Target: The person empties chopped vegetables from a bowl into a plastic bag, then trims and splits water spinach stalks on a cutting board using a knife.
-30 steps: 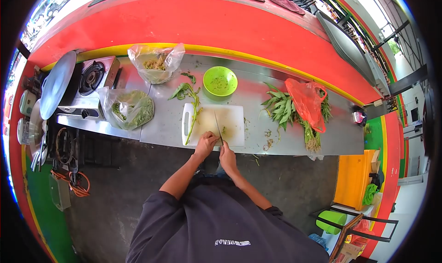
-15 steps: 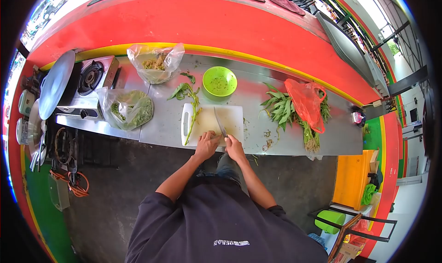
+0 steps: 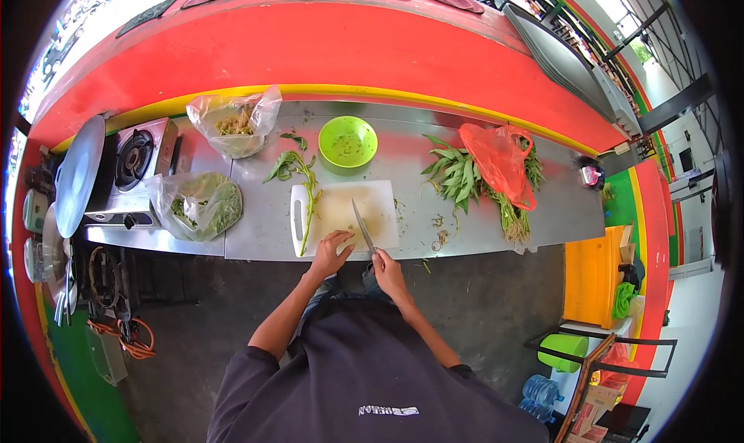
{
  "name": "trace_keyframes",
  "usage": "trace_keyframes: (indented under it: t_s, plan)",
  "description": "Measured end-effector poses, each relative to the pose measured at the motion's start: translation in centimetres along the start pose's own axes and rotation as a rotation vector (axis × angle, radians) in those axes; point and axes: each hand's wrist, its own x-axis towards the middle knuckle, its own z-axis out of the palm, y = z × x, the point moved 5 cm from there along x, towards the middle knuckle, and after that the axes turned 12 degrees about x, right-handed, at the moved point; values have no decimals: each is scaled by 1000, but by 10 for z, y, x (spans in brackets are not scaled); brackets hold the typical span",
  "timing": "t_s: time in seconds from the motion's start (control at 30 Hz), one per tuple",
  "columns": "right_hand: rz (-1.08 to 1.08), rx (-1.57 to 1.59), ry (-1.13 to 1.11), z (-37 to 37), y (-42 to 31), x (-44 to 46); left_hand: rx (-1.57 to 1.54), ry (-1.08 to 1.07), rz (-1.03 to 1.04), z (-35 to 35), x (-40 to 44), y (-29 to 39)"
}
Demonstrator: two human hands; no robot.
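My right hand [image 3: 387, 270] grips the handle of a kitchen knife [image 3: 363, 224], whose blade points away from me over a white cutting board [image 3: 384, 199]. On the board's near edge rests my left hand [image 3: 331, 252], fingers bent and apart from the thumb, with small green bits close by. A leafy green stalk [image 3: 310, 203] lies along the board's left side, its leaves past the far edge. Behind the board stands a lime-green bowl [image 3: 348, 142] with cut green pieces inside.
Left are a clear bag of greens [image 3: 198, 205], a bag of brownish scraps [image 3: 235, 125] and a gas stove [image 3: 136, 160]. On the right, leafy bundles [image 3: 457, 175] lie partly under a red plastic bag [image 3: 498, 164]. A red wall [image 3: 325, 48] runs behind the steel counter [image 3: 267, 226].
The view has shifted, moving the counter slightly left and down. My left hand has drawn away from the knife, leaving a wider gap between my hands. The knife remains in my right hand.
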Motion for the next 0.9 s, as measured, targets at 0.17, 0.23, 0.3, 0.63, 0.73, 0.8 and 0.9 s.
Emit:
trace_keyframes:
  t_s: [0.17,0.23,0.3,0.63,0.73,0.8,0.9]
  plan:
    - [-59,-28,-83,10,0,7,67,230,-138,-27,-4,-3]
    - [-61,-50,-163,15,7,12,171,385,-108,-49,-11,1]
    - [-73,-72,-149,13,7,12,456,499,-225,-70,-28,-3]
    - [-101,-157,-105,-10,9,38,139,281,-403,-46,-34,-57]
    - [-129,-96,-89,-16,5,38,-9,276,-434,-37,-33,-62]
    - [-195,-11,-48,-14,12,37,-269,219,-477,-29,-25,-62]
    - [-91,121,-60,-11,23,30,-470,114,-559,-29,-17,-54]
